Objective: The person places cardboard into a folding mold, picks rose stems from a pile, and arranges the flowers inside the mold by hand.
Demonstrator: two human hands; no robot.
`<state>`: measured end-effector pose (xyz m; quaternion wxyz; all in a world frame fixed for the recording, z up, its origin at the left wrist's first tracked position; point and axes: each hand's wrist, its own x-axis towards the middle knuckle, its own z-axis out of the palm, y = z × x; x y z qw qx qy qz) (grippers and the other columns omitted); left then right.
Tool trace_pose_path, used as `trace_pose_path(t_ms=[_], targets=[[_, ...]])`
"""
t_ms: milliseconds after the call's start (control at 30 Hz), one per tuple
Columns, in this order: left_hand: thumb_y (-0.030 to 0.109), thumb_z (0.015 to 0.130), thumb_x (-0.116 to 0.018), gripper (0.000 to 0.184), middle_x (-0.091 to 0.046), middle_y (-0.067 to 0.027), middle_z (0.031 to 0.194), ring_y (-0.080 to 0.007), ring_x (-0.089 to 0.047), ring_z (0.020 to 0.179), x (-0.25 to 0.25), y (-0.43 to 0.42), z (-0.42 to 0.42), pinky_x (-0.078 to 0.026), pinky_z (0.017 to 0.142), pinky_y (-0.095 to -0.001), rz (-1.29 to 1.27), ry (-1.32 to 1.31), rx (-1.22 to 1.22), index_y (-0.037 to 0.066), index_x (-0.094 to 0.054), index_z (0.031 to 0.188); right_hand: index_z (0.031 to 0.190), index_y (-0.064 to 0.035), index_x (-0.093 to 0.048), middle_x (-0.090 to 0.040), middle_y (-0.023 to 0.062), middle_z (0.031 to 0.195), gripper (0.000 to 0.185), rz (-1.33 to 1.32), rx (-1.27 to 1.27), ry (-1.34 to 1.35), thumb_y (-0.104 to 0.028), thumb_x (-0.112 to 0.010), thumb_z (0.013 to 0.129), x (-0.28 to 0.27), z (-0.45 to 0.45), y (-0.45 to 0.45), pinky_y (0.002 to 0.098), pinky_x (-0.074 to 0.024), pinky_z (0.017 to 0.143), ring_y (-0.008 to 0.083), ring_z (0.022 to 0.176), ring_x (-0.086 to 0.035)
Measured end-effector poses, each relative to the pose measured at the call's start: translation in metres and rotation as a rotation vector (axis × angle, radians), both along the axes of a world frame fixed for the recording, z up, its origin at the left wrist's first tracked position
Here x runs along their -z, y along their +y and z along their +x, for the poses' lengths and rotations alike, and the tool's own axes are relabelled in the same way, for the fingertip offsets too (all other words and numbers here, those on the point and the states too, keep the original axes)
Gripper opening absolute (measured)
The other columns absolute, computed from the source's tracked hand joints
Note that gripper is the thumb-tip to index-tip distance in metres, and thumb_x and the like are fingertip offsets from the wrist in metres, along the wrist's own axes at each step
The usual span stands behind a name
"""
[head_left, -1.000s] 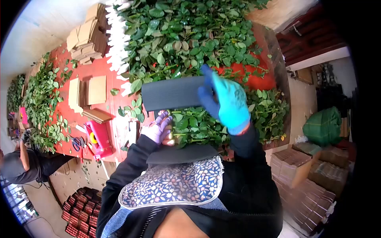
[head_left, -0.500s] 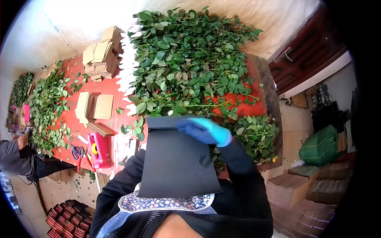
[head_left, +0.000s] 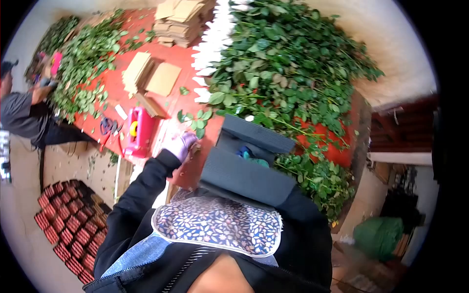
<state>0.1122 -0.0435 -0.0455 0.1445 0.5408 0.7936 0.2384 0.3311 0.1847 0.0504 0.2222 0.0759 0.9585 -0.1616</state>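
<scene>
The right hand, in a blue-and-teal glove, is mostly hidden between the two ribbed panels of a bent black sheet, so its grip cannot be told. The sheet sits at the counter's near edge, just before the floral apron and beside leafy stems. The left hand, lavender-gloved, has curled fingers near the pink tape dispenser; whether it holds anything is unclear.
</scene>
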Motion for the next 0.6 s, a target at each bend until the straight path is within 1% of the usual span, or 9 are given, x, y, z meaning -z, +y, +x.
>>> trace_pose_path(t_ms=[100,133,233,300,367,400,500,533,600], targets=[[0.021,0.084,-0.065,0.038,-0.059,-0.0172,0.115,-0.0390,-0.060,0.105,-0.034,0.005,-0.049,-0.051,0.092,-0.0474,-0.180,0.112,-0.377,0.010,-0.060,0.120,0.136,0.0038,-0.049,-0.036,0.0364,0.148,0.062,0.042,-0.016,-0.050,-0.038,-0.053,0.091,0.005,0.007,-0.013,0.0462,-0.0564,0.069,0.0344,0.083,-0.072],[0.023,0.084,-0.066,0.036,-0.058,-0.0164,0.116,-0.0391,-0.061,0.106,-0.040,0.015,-0.063,-0.053,0.088,-0.0465,-0.237,0.170,-0.459,0.008,-0.059,0.116,0.138,0.0047,-0.047,-0.030,0.0429,0.148,0.065,0.012,-0.005,-0.114,-0.037,-0.055,0.089,0.010,0.005,-0.012,0.0508,-0.0551,0.061,0.0370,0.077,-0.071],[0.043,0.076,-0.079,0.057,-0.055,-0.0161,0.118,-0.0328,-0.060,0.111,-0.069,0.045,-0.101,-0.053,0.088,-0.0446,-0.485,0.383,-0.740,0.009,-0.057,0.116,0.140,0.0047,-0.042,-0.028,0.0396,0.150,0.070,0.036,-0.027,-0.081,-0.041,-0.055,0.090,0.008,0.009,-0.012,0.0502,-0.0553,0.063,0.0354,0.084,-0.071],[0.043,0.074,-0.081,0.064,-0.053,-0.0154,0.122,-0.0323,-0.058,0.113,-0.068,0.042,-0.133,-0.053,0.088,-0.0438,-0.525,0.365,-0.911,0.010,-0.054,0.122,0.141,0.0050,-0.041,-0.029,0.0371,0.151,0.073,0.039,-0.020,-0.148,-0.045,-0.055,0.090,0.002,0.005,-0.012,0.0480,-0.0567,0.070,0.0360,0.093,-0.070],[0.048,0.061,-0.089,0.086,-0.050,-0.0143,0.128,-0.0321,-0.058,0.117,-0.048,0.031,-0.158,-0.052,0.093,-0.0453,-0.646,0.280,-0.957,0.007,-0.051,0.127,0.141,0.0052,-0.041,-0.028,0.0365,0.152,0.072,0.033,-0.026,-0.157,-0.045,-0.054,0.091,-0.004,0.003,-0.011,0.0480,-0.0568,0.072,0.0367,0.097,-0.070],[0.028,0.082,-0.074,0.051,-0.052,-0.0149,0.123,-0.0301,-0.064,0.106,-0.042,0.027,-0.164,-0.056,0.082,-0.0429,-0.673,0.331,-0.902,0.010,-0.051,0.124,0.142,0.0057,-0.040,-0.030,0.0364,0.151,0.073,0.036,-0.033,-0.174,-0.045,-0.054,0.091,-0.006,0.001,-0.010,0.0492,-0.0567,0.072,0.0373,0.096,-0.070],[0.011,0.090,-0.059,0.040,-0.052,-0.0167,0.122,-0.0313,-0.068,0.100,-0.022,0.025,-0.177,-0.057,0.080,-0.0442,-0.504,0.350,-0.895,0.008,-0.048,0.128,0.140,0.0054,-0.041,-0.035,0.0359,0.148,0.071,0.067,-0.033,-0.097,-0.043,-0.057,0.090,-0.004,0.004,-0.012,0.0477,-0.0563,0.063,0.0359,0.075,-0.071],[0.002,0.092,-0.048,0.048,-0.051,-0.0216,0.126,-0.0339,-0.068,0.099,-0.028,0.025,-0.171,-0.058,0.081,-0.0467,-0.504,0.409,-0.873,0.008,-0.041,0.139,0.140,0.0054,-0.041,-0.035,0.0359,0.148,0.071,0.058,-0.029,-0.109,-0.043,-0.057,0.090,-0.003,0.006,-0.013,0.0477,-0.0563,0.063,0.0359,0.075,-0.071],[0.002,0.089,-0.051,0.067,-0.044,-0.0281,0.139,-0.0367,-0.067,0.102,-0.034,0.018,-0.171,-0.057,0.084,-0.0477,-0.485,0.406,-0.863,0.009,-0.028,0.151,0.139,0.0045,-0.042,-0.035,0.0359,0.148,0.069,0.035,-0.012,-0.056,-0.041,-0.059,0.090,-0.001,0.008,-0.012,0.0465,-0.0559,0.060,0.0360,0.070,-0.070]])
